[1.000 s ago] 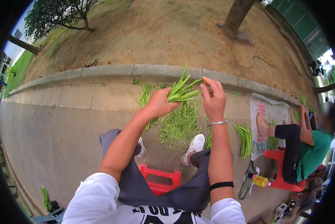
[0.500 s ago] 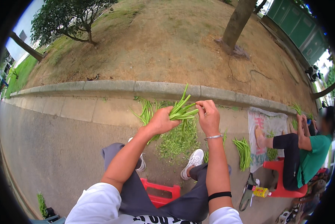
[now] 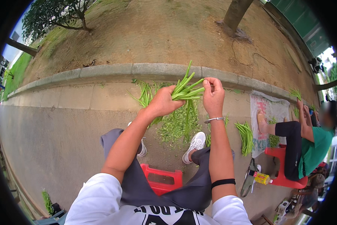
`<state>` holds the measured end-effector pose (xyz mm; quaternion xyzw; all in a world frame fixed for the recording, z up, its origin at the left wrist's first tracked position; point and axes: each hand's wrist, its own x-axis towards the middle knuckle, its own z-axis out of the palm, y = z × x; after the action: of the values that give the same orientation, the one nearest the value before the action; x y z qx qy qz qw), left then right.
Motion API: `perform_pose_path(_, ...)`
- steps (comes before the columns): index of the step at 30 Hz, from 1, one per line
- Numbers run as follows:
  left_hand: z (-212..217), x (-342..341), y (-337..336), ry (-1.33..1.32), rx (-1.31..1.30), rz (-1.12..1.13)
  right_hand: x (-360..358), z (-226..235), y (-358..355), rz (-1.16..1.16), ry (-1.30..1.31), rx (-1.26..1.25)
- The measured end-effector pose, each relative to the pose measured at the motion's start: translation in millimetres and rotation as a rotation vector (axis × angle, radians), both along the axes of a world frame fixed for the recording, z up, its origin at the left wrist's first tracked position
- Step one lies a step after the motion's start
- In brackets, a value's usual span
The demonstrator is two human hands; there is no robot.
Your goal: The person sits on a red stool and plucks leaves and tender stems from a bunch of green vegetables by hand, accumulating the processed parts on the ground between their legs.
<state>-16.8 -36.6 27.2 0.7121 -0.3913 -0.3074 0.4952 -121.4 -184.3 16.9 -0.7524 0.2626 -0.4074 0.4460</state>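
A bunch of long green vegetable stems point(image 3: 186, 90) is gripped in my left hand point(image 3: 164, 102), closed around it, with the cut ends fanned up and to the right. Thin leafy ends dangle below the fist. My right hand point(image 3: 214, 98) is closed in a pinch at the tip of one stem, at the bunch's right side. Beneath both hands, chopped green bits point(image 3: 172, 129) are scattered on the pavement between my white shoes point(image 3: 195, 147). More loose stems point(image 3: 144, 94) lie just beyond my left hand.
A neat pile of stems point(image 3: 245, 137) lies at the right, beside a white sack point(image 3: 259, 112). A person in green point(image 3: 315, 150) sits there on a red stool point(image 3: 277, 178), near a yellow-labelled bottle point(image 3: 263, 178). A red stool point(image 3: 164, 178) is under me. A stone kerb point(image 3: 149, 71) runs across ahead.
The whole view has shifted, with the ground and kerb now higher in the picture. My right hand has moved slightly away from the bunch to the right, still pinching a stem tip.
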Motion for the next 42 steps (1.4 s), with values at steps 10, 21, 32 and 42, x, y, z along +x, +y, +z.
perform_pose_path(10,-1.7,0.8,1.0,0.049,0.011,-0.012,-22.4,16.5,-38.8,-0.111,-0.248,0.482)
perform_pose_path(21,-8.1,3.1,0.7,0.114,0.009,-0.035,-16.7,20.8,-10.6,0.040,-0.034,-0.118)
perform_pose_path(32,-3.7,1.6,1.9,0.081,0.064,-0.064,-15.8,16.7,-2.7,0.109,0.140,-0.454)
perform_pose_path(42,-6.6,5.7,3.1,0.101,0.060,-0.044,-14.9,19.4,-1.1,0.175,0.229,-0.477)
